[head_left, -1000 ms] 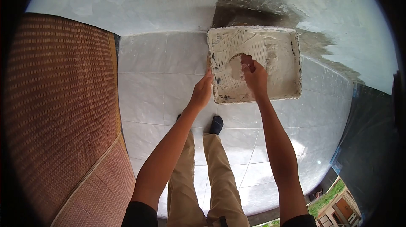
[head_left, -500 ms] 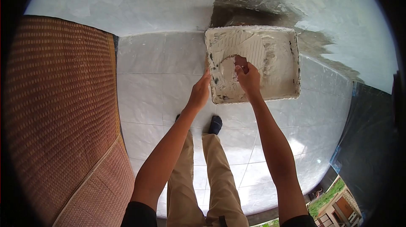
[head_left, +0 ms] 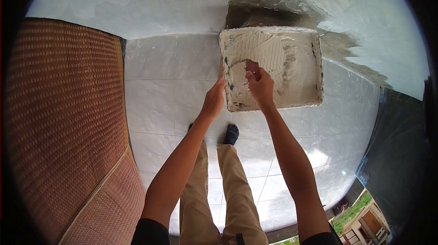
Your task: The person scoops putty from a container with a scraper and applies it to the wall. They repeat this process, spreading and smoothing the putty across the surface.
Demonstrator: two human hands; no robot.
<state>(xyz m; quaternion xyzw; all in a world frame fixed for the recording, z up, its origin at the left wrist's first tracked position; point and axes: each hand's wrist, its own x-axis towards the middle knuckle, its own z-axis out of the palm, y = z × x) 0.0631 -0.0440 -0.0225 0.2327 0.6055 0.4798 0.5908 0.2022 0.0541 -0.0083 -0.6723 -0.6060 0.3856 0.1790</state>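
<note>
A paint tray, its ribbed inside smeared with off-white paste, is in front of me. My left hand grips its left edge, with some of the fingers hidden behind the rim. Inside the tray, my right hand pinches a small reddish-brown scraper, thumb on the near face. Paste coats part of the scraper, and it is low against the tray's left half, where the paste lies thick.
Beyond the tray, two pale walls meet in a corner with a dark bare patch. A woven mat stands at the left. Grey tiles cover the floor around my feet. Dark sheeting hangs at the right.
My right hand has moved the scraper a little left across the paste towards the tray's left edge. My left hand keeps its place on the rim.
</note>
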